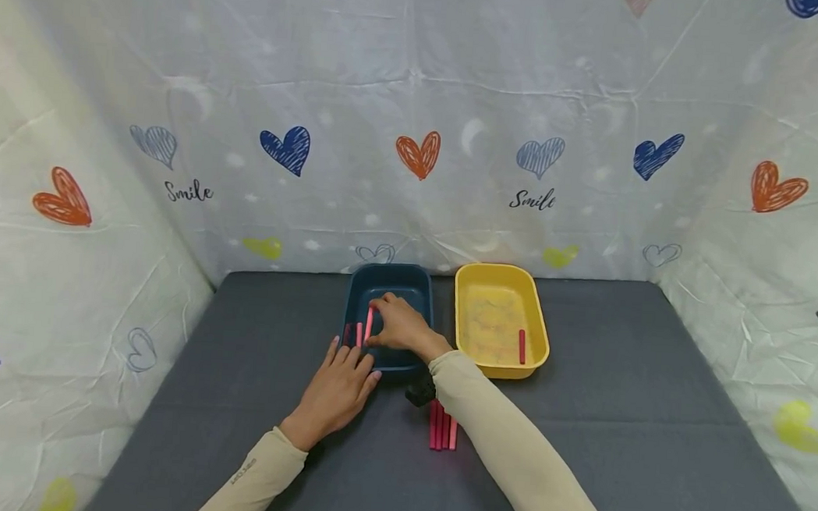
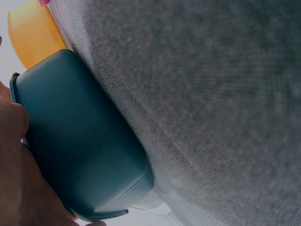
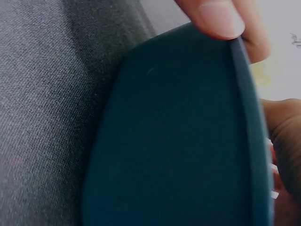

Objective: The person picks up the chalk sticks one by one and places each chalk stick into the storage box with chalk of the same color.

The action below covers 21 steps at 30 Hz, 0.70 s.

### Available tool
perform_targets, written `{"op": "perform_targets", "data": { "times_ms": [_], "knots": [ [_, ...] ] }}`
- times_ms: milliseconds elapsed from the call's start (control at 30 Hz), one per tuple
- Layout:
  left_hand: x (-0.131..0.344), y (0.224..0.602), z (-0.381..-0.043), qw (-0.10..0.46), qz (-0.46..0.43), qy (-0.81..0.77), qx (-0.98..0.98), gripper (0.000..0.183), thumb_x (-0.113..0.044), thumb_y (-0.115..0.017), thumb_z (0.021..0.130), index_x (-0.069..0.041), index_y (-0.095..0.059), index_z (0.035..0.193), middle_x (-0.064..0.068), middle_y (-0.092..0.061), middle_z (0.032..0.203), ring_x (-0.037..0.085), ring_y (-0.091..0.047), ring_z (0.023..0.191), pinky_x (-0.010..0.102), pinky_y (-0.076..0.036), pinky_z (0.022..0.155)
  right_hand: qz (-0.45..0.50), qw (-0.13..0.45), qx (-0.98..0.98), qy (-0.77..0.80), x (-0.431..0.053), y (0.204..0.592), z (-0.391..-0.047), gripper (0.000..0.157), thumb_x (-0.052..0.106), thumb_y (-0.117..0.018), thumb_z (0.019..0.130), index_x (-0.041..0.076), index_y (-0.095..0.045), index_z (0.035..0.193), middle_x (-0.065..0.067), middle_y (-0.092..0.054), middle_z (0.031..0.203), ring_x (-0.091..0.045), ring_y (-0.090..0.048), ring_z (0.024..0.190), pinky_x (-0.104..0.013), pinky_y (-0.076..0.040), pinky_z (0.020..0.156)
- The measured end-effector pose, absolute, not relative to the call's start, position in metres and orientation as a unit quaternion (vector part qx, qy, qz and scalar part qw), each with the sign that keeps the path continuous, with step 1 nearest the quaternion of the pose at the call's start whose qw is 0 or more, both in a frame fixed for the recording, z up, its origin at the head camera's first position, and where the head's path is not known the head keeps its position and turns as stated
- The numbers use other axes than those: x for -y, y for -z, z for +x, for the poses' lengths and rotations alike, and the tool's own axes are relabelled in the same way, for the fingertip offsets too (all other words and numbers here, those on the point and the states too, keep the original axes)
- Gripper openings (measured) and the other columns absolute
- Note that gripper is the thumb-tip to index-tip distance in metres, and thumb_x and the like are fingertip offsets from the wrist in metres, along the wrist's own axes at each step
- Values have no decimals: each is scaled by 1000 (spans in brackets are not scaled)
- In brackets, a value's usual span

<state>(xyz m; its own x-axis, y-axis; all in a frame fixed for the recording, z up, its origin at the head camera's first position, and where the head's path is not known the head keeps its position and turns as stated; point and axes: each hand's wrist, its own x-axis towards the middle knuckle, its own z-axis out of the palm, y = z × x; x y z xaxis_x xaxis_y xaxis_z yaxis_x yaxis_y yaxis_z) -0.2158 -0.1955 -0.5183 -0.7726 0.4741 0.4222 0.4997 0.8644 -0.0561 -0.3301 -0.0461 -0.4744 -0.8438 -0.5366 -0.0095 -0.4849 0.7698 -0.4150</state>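
Closest to my head camera, two beige sleeves (image 1: 262, 465) reached in over the dark grey surface (image 1: 615, 456). Just left of the right forearm I had a row of red and pink sticks (image 1: 439, 433) lying side by side on that surface, their far ends hidden from me by the sleeve and the black wrist camera (image 1: 420, 392).

A little farther out, the left hand (image 1: 333, 391) gripped the near left corner of the dark blue bin (image 1: 399, 270), its fingers over the rim and the thumb against the outer wall; my left wrist view showed that wall standing on the surface. The right hand (image 1: 405, 325) was inside the bin, its thumb and fingers pinching a bright pink stick (image 1: 369, 323) near the left side. Just left of it, a second pink stick (image 1: 359, 335) stood beside a darker red one (image 1: 348, 334), their lower ends hidden behind the left hand.

To the right, I saw the yellow bin (image 1: 489, 370) with one dark red stick (image 1: 521, 347) near its right wall. Behind everything hung a pale cloth (image 1: 362, 104) printed with hearts and "Smile".
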Motion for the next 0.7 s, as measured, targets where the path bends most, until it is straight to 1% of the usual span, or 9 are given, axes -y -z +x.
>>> {"op": "perform_targets", "data": {
  "times_ms": [267, 400, 533, 633, 700],
  "knots": [
    [195, 518, -218, 229, -264, 27, 937, 22, -30, -54, 100, -8, -56, 98, 11, -57, 93, 32, -55, 97, 62, -37, 109, -262, 79, -945, 178, 54, 481, -337, 73, 42, -78, 83, 15, -48, 144, -8, -47, 147, -25, -50, 132, -41, -47, 104],
    [195, 518, -218, 221, -259, 34, 940, 22, -31, -53, 101, -9, -55, 98, 11, -59, 97, 32, -56, 99, 62, -35, 110, -254, 86, -949, 165, 57, 485, -338, 71, 43, -78, 82, 16, -51, 142, -9, -46, 148, -26, -50, 132, -42, -46, 107],
    [196, 518, -216, 213, -254, 40, 943, 22, -31, -52, 101, -10, -54, 97, 11, -60, 99, 32, -56, 99, 62, -34, 111, -256, 91, -949, 162, 59, 491, -339, 70, 43, -79, 80, 16, -53, 140, -8, -50, 142, -24, -53, 127, -40, -47, 105],
    [196, 518, -215, 214, -254, 39, 943, 22, -31, -52, 101, -10, -54, 95, 10, -59, 96, 32, -56, 98, 62, -34, 111, -263, 89, -948, 155, 61, 495, -340, 70, 44, -80, 79, 16, -54, 139, -7, -54, 136, -22, -55, 123, -38, -47, 103],
    [197, 519, -215, 214, -254, 40, 942, 22, -31, -52, 101, -10, -54, 95, 10, -59, 96, 32, -55, 98, 62, -34, 111, -267, 88, -948, 150, 62, 497, -340, 70, 44, -79, 79, 16, -55, 138, -6, -54, 135, -22, -55, 123, -36, -47, 104]
  ]
}}
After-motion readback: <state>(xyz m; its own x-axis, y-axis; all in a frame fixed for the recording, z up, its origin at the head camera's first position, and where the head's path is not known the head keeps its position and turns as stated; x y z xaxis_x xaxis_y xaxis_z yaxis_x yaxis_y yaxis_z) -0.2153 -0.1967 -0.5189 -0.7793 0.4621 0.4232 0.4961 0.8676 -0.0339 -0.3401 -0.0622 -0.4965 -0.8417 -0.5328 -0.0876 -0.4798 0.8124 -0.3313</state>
